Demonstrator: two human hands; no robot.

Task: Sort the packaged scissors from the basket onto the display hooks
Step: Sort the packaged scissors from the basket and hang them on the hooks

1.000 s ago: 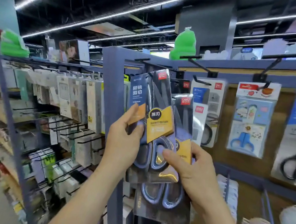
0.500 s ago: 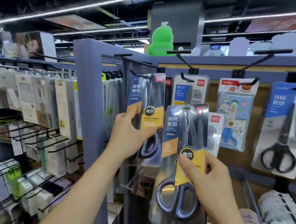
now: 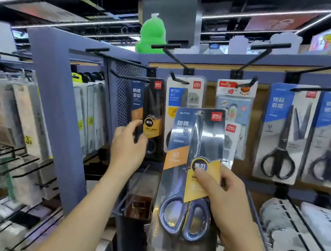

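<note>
The right hand (image 3: 228, 201) gripped a pack of scissors (image 3: 196, 143) in the lower centre of the frame. Its thumb pressed on the yellow label (image 3: 195, 191) at the front, and the other fingers were curled round the right edge to the back. This pack stood nearly upright in front of the display, with the blue handles low and the red logo at the top.

To the left and a little higher, the left hand (image 3: 128, 147) pinched the lower part of a second pack (image 3: 152, 106) of the same kind. The thumb lay on its front, and the other fingers were hidden behind it. The top of the second pack was at the black hook (image 3: 124, 77) beside the perforated panel (image 3: 121, 99). It seemed to hang there, but the hole could not be seen clearly.

Behind the held pack hung a white pack (image 3: 186, 94) and a pack with children's pictures (image 3: 234, 105). At the right of the frame two packs of black scissors (image 3: 283, 138) hung side by side. A green figure (image 3: 151, 35) stood on the top shelf (image 3: 213, 57), upper centre.
</note>
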